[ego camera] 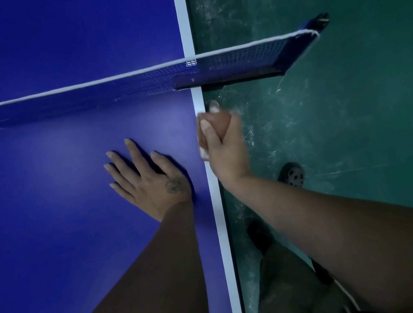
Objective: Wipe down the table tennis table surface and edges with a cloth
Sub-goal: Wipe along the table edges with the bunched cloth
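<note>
The blue table tennis table (pixel 43 180) fills the left side, with a white side line (pixel 217 208) along its right edge. My left hand (pixel 147 177) lies flat on the blue surface, fingers spread, close to that edge. My right hand (pixel 224 143) grips a bunched pale cloth (pixel 203 152) and holds it against the table's side edge, just short of the net post. Most of the cloth is hidden inside the fist; small white bits show above and below the fingers.
The net (pixel 109 90) with its white top band crosses the table, and its dark clamp post (pixel 298 46) sticks out past the edge. A scuffed green floor (pixel 355 120) lies to the right, with my dark shoes (pixel 292 174) beside the table.
</note>
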Tool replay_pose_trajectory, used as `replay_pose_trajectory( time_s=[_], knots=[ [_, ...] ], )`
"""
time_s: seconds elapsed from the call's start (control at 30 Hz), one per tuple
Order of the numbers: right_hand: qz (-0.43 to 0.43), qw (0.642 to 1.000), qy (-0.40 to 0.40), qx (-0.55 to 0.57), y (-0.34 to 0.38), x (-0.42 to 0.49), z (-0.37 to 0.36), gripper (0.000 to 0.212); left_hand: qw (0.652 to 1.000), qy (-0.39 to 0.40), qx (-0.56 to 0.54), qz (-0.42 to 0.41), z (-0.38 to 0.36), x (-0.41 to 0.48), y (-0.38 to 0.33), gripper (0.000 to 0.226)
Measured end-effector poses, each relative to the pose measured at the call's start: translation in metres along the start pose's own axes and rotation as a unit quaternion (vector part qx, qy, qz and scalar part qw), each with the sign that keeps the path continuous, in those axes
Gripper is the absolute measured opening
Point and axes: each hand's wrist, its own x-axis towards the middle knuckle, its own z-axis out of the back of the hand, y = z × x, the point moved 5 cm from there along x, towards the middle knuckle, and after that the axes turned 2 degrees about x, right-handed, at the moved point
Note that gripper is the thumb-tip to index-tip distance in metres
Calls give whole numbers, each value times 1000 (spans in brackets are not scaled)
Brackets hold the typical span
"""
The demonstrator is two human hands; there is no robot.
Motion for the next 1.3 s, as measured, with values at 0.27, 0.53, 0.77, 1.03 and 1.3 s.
replay_pose_trajectory(
  time_s=[0.27, 0.53, 0.77, 1.03, 1.3],
  knots=[
    [-46, 997, 43, -39, 1, -5, -16, 87, 1000, 4, -3, 3, 1, 0, 0, 56],
    [9, 999, -50, 7, 10, 1, 2, 44, 1000, 4, 3, 2, 0, 0, 1, 56],
    [-6, 999, 21, -35, -1, -15, -12, 86, 999, 32, -11, 16, 0, -1, 0, 57],
    [45, 990, 5, -135, 23, -1, 16, 44, 998, 60, -18, 11, 6, -1, -2, 58],
    [-2, 977, 114, -182, 1, -58, 77, 53, 988, 132, -72, -28, 19, -6, 3, 56]
  ],
)
